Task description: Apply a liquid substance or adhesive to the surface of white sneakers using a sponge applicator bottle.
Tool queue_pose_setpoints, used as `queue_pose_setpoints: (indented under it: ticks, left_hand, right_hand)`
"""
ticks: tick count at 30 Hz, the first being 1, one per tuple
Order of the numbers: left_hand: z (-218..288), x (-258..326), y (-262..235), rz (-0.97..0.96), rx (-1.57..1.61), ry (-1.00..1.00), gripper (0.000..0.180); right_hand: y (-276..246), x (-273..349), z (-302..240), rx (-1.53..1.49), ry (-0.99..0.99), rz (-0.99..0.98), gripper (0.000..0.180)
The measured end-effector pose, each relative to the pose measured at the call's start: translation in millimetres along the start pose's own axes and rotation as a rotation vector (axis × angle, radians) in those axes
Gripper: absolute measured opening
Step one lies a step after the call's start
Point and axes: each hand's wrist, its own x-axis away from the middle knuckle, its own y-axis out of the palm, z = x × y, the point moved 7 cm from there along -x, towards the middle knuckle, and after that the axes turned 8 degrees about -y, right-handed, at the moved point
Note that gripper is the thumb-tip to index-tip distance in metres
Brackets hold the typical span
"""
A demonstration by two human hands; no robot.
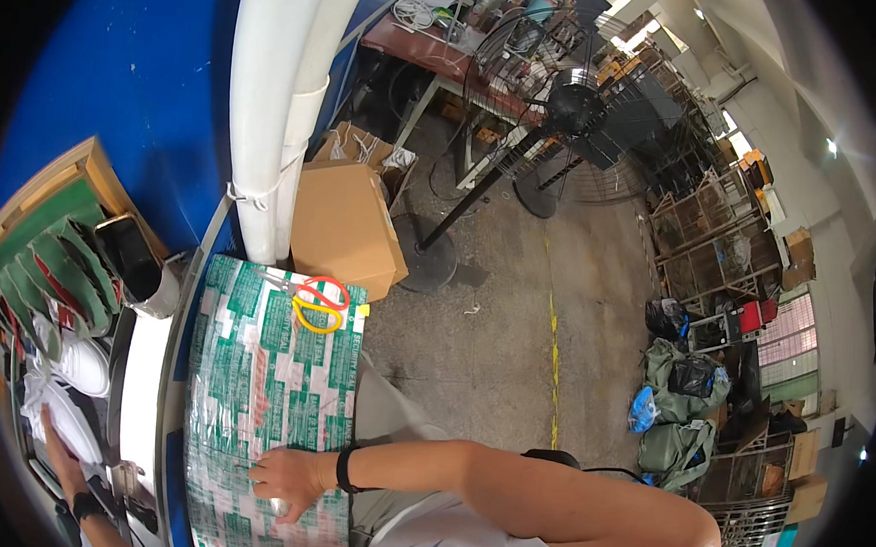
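Down at the lower left rim, your left hand (56,440) is half lost in the curve of the lens, resting on a white shoe (60,423); whether its fingers grip or just lie there, you cannot tell. Your right hand (290,480) is plain to see: fingers spread and pressed flat on the green-and-white printed sheet (267,383), a black band on the wrist. That glossy, crinkled sheet covers the surface right in front of you, and its lower end runs out of view. At its far edge lie scissors (317,302), one pair red-handled, one yellow, the blades hard to make out. Left of the sheet, more white shoes sit beside a rack of green panels (43,246), partly cut off. Beyond the sheet stands a plain cardboard box (342,225), with white pipes (274,100) rising against a blue wall (124,74). Farther out on the rough concrete floor, a big black wire-caged fan (572,108) leans on its stand, and green sacks (676,421) sit piled to the right.
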Motion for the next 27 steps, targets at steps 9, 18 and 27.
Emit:
queue_pose_setpoints:
  ticks: [9, 18, 27]
  left_hand:
    - [65.0, 295.9, 22.9, 0.302, -0.167, 0.029, 0.076]
    - [-83.4, 539.2, 182.4, 0.555, -0.427, -0.359, 0.1]
    - [-106.9, 565.2, 201.4, 0.648, -0.542, 0.197, 0.031]
  right_hand:
    - [6.1, -12.4, -14.1, -0.017, 0.005, -0.028, 0.057]
    - [-16.7, -16.2, -18.2, 0.062, 0.042, -0.086, 0.052]
    - [-13.4, 25.0, -7.1, -0.177, 0.235, 0.092, 0.034]
